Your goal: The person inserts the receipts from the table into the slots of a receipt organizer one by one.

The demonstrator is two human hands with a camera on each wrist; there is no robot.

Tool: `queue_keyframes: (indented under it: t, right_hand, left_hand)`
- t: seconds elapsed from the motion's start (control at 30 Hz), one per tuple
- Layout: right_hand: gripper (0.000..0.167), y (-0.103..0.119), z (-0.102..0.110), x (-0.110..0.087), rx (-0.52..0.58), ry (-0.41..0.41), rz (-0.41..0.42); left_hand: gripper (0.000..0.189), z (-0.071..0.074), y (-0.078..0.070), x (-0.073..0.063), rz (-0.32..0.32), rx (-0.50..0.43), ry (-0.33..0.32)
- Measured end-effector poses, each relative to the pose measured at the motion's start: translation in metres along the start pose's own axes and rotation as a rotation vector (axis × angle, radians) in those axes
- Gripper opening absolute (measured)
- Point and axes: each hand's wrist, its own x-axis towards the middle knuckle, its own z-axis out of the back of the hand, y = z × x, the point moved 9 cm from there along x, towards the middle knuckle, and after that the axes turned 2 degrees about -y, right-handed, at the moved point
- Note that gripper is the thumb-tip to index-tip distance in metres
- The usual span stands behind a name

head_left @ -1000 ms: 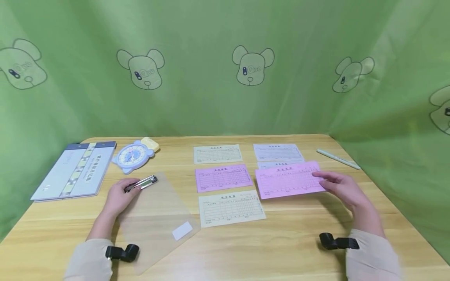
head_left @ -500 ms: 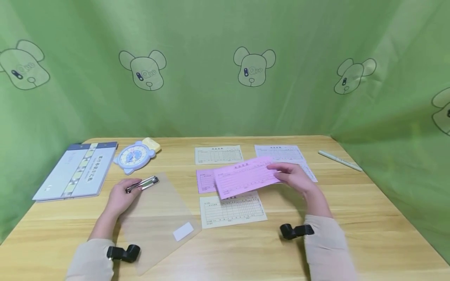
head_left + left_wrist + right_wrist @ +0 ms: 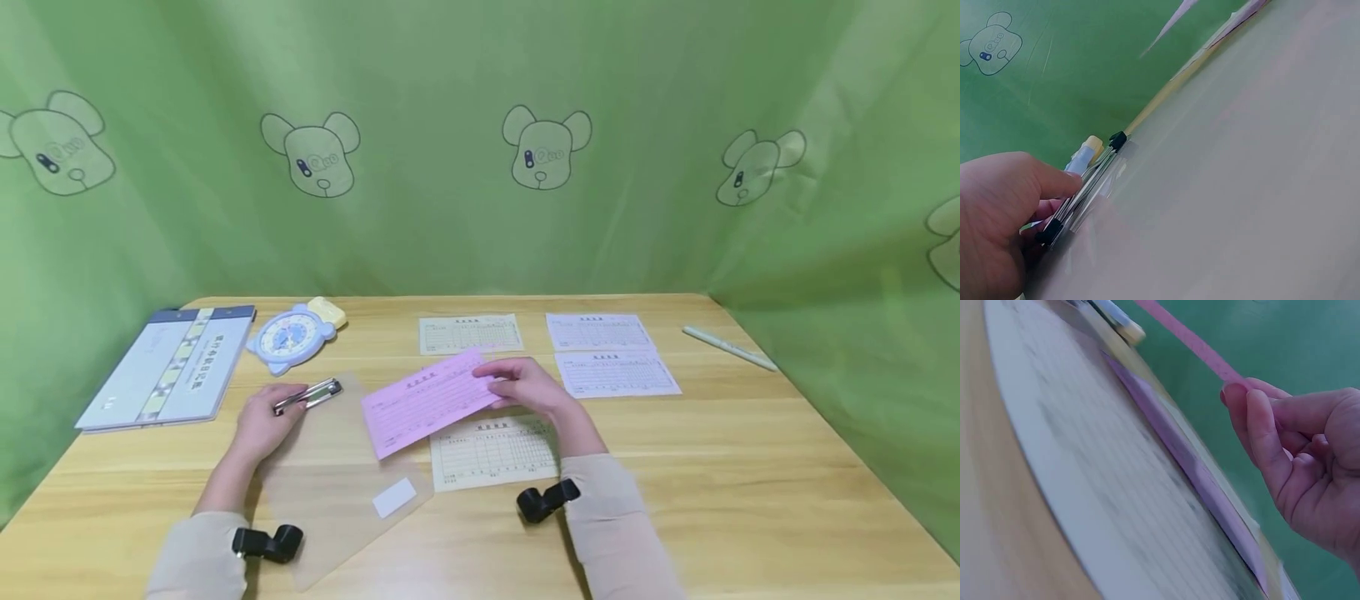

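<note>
Backdrop: green curtain (image 3: 435,225) with cartoon heads, behind the wooden table (image 3: 750,500).
Left hand (image 3: 266,423): pinching the metal clip (image 3: 318,393) at the clear board's (image 3: 333,508) eleven o'clock.
Right hand (image 3: 525,385): nipping the pink slip (image 3: 423,406) between thumb and fingers.
Pink slip: lifted, tilted, toward the board's two o'clock.

Head view: held pink slip (image 3: 423,406) and right hand (image 3: 525,385) largely cover a second pink slip (image 3: 1191,465); part of the near cream slip (image 3: 495,457) also hidden. Fine print on slips too small to read. Both sleeves (image 3: 201,557) cut off at bottom edge. Right wrist view: cream slip's print blurred; held slip's far end cropped at top. Left wrist view: left hand (image 3: 997,219) cropped at left, fingers partly hidden behind metal clip (image 3: 1090,185).
</note>
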Motion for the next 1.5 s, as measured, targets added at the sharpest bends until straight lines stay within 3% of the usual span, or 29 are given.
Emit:
queue_keyframes:
  t: [0.27, 0.67, 1.23, 1.5]
  right_hand:
    - [0.031, 0.001, -0.051, 0.016, 0.005, 0.086, -0.022]
    - [0.032, -0.002, -0.108, 0.028, -0.03, 0.145, -0.036]
    - [0.027, -0.003, -0.145, 0.041, -0.007, -0.006, -0.027]
    - [0.023, -0.006, -0.151, 0.043, -0.011, -0.066, -0.031]
  left_hand:
    - [0.031, -0.001, -0.001, -0.001, 0.011, 0.048, 0.02]
    - [0.034, -0.007, 0.004, -0.001, 0.039, 0.068, 0.034]
    - [0.037, -0.006, 0.004, -0.001, 0.07, 0.083, 0.057]
    - [0.04, -0.009, 0.006, -0.001, 0.097, 0.081, 0.074]
